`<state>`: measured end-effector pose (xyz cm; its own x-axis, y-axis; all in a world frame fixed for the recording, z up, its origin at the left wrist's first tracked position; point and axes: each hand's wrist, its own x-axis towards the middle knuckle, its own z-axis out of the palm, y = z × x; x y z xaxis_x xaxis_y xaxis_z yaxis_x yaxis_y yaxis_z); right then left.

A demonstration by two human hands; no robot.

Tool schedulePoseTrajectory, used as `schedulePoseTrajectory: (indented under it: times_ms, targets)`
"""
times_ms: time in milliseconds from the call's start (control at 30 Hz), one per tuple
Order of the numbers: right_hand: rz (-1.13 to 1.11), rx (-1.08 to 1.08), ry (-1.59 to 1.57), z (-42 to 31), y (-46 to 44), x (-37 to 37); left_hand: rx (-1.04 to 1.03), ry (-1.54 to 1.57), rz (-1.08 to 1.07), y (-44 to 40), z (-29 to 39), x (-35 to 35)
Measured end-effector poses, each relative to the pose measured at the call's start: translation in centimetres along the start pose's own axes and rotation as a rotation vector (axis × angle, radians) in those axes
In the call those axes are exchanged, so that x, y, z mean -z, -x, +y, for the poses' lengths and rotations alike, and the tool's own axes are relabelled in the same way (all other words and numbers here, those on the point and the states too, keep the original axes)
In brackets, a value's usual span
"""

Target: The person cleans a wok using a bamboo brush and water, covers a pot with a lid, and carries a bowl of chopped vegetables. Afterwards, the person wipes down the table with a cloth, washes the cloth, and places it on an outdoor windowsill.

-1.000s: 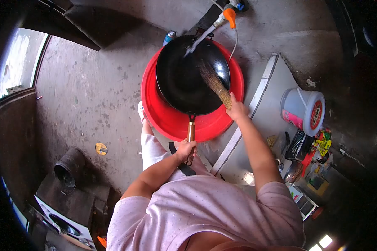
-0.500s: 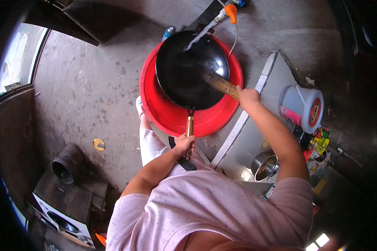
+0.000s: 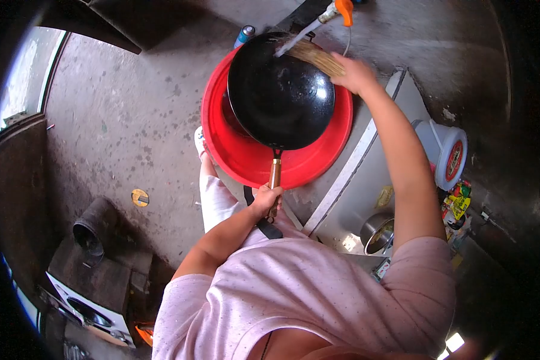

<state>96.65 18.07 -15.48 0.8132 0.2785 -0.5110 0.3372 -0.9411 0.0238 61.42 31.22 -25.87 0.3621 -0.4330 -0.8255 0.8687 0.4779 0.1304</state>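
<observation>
My left hand [image 3: 266, 201] is closed around the wooden handle of a black wok [image 3: 276, 108]. The wok lies over a wide red basin [image 3: 228, 153], its handle pointing toward me. In my right hand [image 3: 355, 74] is a straw-coloured bristle brush [image 3: 315, 59], its bristles spread over the wok's far right rim. Water from a tap with an orange lever [image 3: 344, 11] runs into the far part of the wok, right by the bristles.
Right of the basin, a grey counter [image 3: 348, 201] carries a metal pot [image 3: 377, 233]. A white lidded bucket [image 3: 449, 157] and several colourful packets [image 3: 458, 207] are farther right. Behind the basin stands a blue can [image 3: 244, 36]. A dark stove [image 3: 96, 288] is at lower left.
My right hand has moved the brush away from me, from the wok's right middle to its far rim beside the water stream. My left hand keeps its hold on the handle.
</observation>
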Motion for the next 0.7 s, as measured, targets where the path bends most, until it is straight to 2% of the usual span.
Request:
schedulePoseTrajectory:
  times_ms: [67,133,200,267,333,433,467,533,633,700]
  targets:
    - [-0.107,-0.212,0.243,2.7,1.9,-2.2,-0.003,0.021,0.000,-0.1,-0.1,0.1]
    - [-0.247,-0.233,0.379,5.2,4.3,-5.1,-0.012,0.001,0.001,-0.6,-0.3,0.7]
    - [-0.423,-0.157,0.397,4.9,7.3,-6.4,0.002,-0.021,0.019,-0.2,0.4,0.7]
    - [-0.612,0.055,0.337,2.2,10.1,-5.7,0.016,-0.043,0.036,-0.2,0.4,0.8]
    - [-0.674,0.162,0.185,-2.0,11.9,-3.1,-0.009,-0.051,0.011,-0.8,-0.4,1.0]
    - [-0.596,0.267,0.080,-2.7,11.4,-2.9,-0.024,-0.126,0.029,-0.9,-0.6,1.1]
    - [-0.549,0.344,0.112,-1.0,10.1,-3.9,-0.018,-0.131,0.030,-0.8,-0.9,1.2]
    - [-0.581,0.335,0.350,-0.6,9.0,-4.6,-0.001,-0.076,0.043,-1.1,-1.8,1.1]
    - [-0.545,0.428,0.255,-2.3,10.6,-3.5,-0.036,-0.084,0.060,-1.4,-1.7,1.4]
    - [-0.529,0.428,0.223,-0.5,9.3,-4.5,-0.041,-0.060,0.042,-1.2,0.0,1.3]
